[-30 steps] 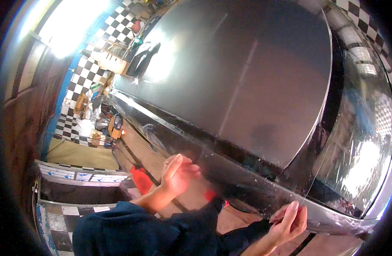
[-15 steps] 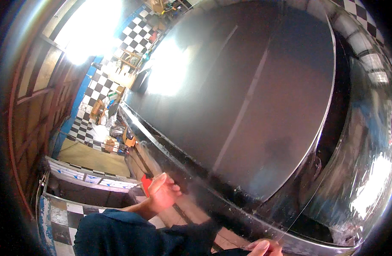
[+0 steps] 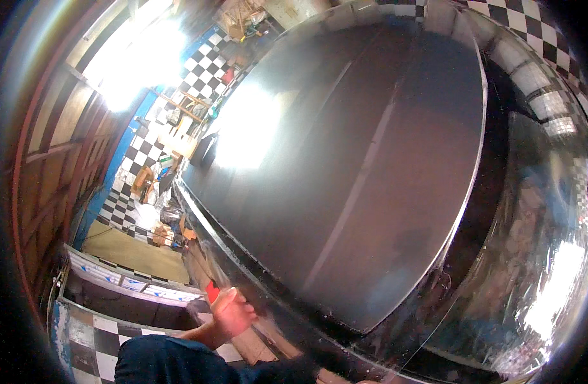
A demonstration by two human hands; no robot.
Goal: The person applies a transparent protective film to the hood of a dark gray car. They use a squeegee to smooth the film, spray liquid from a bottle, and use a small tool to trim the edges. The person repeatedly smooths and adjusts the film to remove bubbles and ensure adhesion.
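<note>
A large shiny grey metal sheet (image 3: 345,166) fills most of the view, with a curved folded rim (image 3: 243,269) along its near left edge. My left hand (image 3: 233,313) is low in the picture, right at that rim; it is blurred, so I cannot tell whether its fingers grip the rim or only rest against it. A dark blue sleeve (image 3: 172,361) covers my left arm below it. A small red object (image 3: 212,291) shows just left of the hand. My right hand is out of the picture.
A black-and-white chequered floor (image 3: 140,153) lies to the left, with clutter and a wooden stool (image 3: 143,182) on it. Tiled low walls (image 3: 114,285) stand at lower left, and wooden panels (image 3: 50,160) line the far left. Bright glare comes from the upper left.
The view has swung up and over the sheet. My left hand slid lower left along the rim. My right hand, on the lower right edge before, has dropped out of the picture.
</note>
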